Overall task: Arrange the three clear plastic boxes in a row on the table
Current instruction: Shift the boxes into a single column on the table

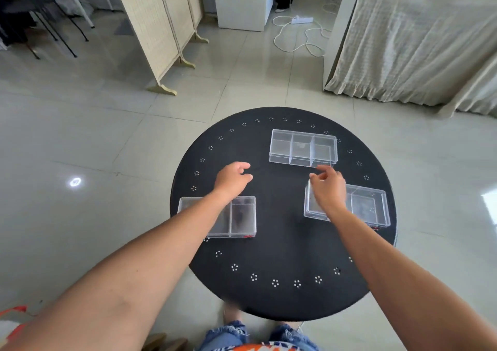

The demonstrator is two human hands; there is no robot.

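Three boxes are spread in a triangle on the desk (282, 256): far box (303, 148), left box (236, 220), right box (363, 206). No row is formed; left hand (232, 180) and right hand (329, 189) are held open, empty.

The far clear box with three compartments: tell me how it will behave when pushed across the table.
The far clear box looks like rigid plastic and empty, so probably light and stiff. Its flat base on the black table suggests sliding, not rolling. Its low shape makes tipping unlikely.
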